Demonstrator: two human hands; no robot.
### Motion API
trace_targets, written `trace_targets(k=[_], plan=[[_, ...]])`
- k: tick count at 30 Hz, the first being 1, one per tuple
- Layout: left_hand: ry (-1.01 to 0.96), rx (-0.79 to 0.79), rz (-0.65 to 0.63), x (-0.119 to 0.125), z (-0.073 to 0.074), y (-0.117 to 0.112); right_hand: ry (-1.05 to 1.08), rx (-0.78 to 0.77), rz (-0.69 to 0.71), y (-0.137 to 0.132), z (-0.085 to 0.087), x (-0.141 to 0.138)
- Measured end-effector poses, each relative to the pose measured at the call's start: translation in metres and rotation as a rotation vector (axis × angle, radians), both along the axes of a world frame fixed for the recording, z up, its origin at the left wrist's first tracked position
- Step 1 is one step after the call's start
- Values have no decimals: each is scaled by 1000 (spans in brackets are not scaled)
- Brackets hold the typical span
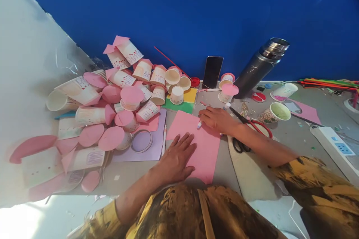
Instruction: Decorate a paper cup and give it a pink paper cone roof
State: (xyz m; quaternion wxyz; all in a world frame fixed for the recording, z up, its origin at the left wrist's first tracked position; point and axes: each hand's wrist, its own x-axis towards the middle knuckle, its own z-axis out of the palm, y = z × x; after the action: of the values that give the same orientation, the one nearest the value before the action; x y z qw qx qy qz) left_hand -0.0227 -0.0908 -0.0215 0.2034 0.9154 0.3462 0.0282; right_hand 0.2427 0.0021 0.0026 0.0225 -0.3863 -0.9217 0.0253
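Pink sheet: smooth paper or thin card, lower edge unevenly cut, lay flat on the grey counter beneath both hands.

Left hand: palm down on the sheet, grip spread, fingers fanned, thumb apart.

Right hand: at the sheet's upper right, grip pinching a short white stick, its end showing below the fingers.

Purple sheet: flat, matte, left of the pink one; a pale ring, thin-walled and round, rested on it, and a slim white pen lay along its right side.

Paper cups: a large heap at left, tapered and off-white, marked with red and violet strokes; many bore pink paper discs or cones. Some stood, others lay tipped.

Coloured sheet: a flat piece in yellow and green, under the heap's right edge.

Phone: dark, glossy slab, propped upright against the blue wall.

Flask: dark cylinder with a shiny metal neck.

Scissors: red-and-black handles, near the right forearm.

Cloth: cream, soft-looking, below the same forearm.

Patterned cup: brown-speckled outside, pale green inside.

Power strip: white casing, blue socket panels, far right.
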Motion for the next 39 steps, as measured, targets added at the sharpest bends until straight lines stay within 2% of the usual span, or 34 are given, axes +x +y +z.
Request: trace_targets(k=[2, 4, 7, 9, 11, 12, 14, 16, 18, 20, 22, 23, 25, 28, 29, 31, 33, 36, 38, 39], plan=[[-32, -40, -58, -1, 3, 9, 328, -12, -109, -5, 4, 2], [-48, -88, -121, -3, 6, 19, 769, -47, -314, -14, 9, 5], [-56, -136, -164, 0, 7, 27, 1371, -269, -549, -27, 7, 6], [-40, -104, -93, 13, 0, 22, 1611, -458, -618, -32, -4, 5], [7, -1, 144, 30, -12, 13, 1706, -539, -660, -34, -18, 2], [28, 42, 197, 37, -19, 8, 1722, -539, -668, -35, -25, 1], [43, 115, 204, 44, -31, 5, 1738, -509, -673, -36, -37, 0], [43, 124, 100, 36, -33, 12, 1751, -479, -674, -38, -43, 1], [33, 78, -59, 16, -24, 27, 1750, -454, -673, -40, -46, 5], [20, 21, -228, -5, -7, 42, 1734, -434, -671, -43, -46, 9], [27, -8, -298, -16, 10, 47, 1710, -413, -663, -46, -45, 12], [41, 0, -298, -16, 15, 44, 1686, -397, -648, -47, -45, 12], [56, 61, -191, -7, 16, 29, 1607, -362, -590, -50, -43, 12], [62, 86, 1, 16, -5, 0, 1431, -294, -482, -55, -42, 9], [62, 92, 29, 23, -14, -6, 1374, -269, -451, -57, -41, 8], [27, 107, -50, 31, -28, -6, 1257, -215, -401, -59, -41, 6], [-38, 116, -200, 32, -34, 7, 1142, -167, -366, -60, -41, 6], [-122, 93, -460, 27, -24, 35, 971, -119, -311, -59, -43, 7], [-131, 81, -544, 23, -12, 41, 827, -73, -269, -58, -46, 7], [-123, 79, -539, 21, -8, 38, 742, -37, -252, -58, -47, 7]])
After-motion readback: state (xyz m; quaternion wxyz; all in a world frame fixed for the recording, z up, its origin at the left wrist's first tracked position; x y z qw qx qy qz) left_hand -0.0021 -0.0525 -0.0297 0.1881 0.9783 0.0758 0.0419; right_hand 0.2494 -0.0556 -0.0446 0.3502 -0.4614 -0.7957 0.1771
